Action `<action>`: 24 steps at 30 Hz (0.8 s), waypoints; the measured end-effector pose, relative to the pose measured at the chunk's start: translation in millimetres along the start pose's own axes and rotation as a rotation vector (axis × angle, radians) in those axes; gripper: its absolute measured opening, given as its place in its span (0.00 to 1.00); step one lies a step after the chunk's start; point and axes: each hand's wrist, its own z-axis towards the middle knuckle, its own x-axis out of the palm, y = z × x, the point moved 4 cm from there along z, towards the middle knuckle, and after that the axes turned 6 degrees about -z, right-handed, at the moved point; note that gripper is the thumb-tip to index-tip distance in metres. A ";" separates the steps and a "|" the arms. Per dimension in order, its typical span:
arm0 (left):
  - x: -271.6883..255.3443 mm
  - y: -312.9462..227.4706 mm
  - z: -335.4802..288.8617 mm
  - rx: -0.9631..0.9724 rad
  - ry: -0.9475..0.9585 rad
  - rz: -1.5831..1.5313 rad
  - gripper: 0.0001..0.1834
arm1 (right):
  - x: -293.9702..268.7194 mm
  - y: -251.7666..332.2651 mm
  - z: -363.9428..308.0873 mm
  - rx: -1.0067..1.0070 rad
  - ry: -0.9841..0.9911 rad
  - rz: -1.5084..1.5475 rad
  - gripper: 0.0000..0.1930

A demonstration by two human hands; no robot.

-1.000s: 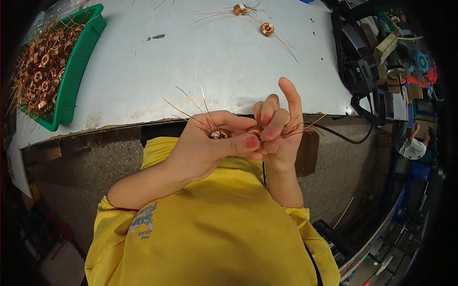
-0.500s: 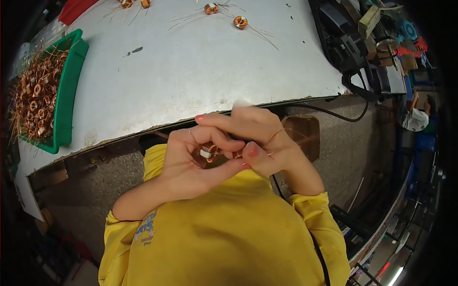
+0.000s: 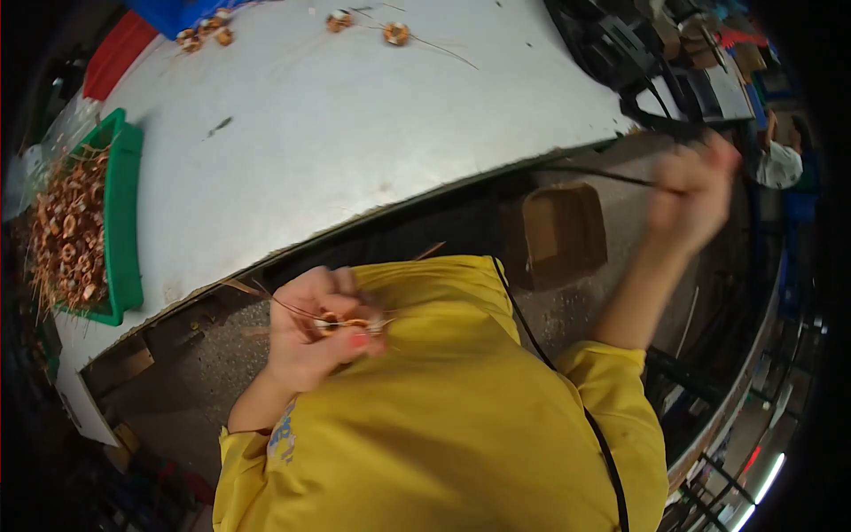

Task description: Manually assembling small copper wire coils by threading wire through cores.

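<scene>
In front of my body my left hand (image 3: pixel 312 332) is closed around a copper-wound ring coil (image 3: pixel 350 324), pinched between thumb and fingers. Loose copper wire ends (image 3: pixel 253 288) stick out past the knuckles. My right hand (image 3: pixel 693 191) is far out to the right, beyond the table edge and near a black cable. It is blurred, with the fingers looking curled in; whatever they may hold does not show. Two more coils, one (image 3: pixel 339 20) left of the other (image 3: pixel 395 34), lie at the far side of the table with long wire ends.
A green bin (image 3: pixel 128 230) heaped with wire-ended coils stands at the table's left. Several coils (image 3: pixel 204 34) lie by red and blue containers at the back left. Black equipment (image 3: pixel 612 44) occupies the right of the table (image 3: pixel 292 133). An open cardboard box (image 3: pixel 563 235) sits below its edge.
My hands were together at the coil. The right hand has swung far out to the right and up; the left stays on the coil, slightly left and lower. The view has tilted.
</scene>
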 end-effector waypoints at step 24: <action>110.1 -46.7 -78.1 -0.200 0.210 -0.059 0.07 | 230.0 35.4 -102.3 -0.258 0.750 -1.360 0.14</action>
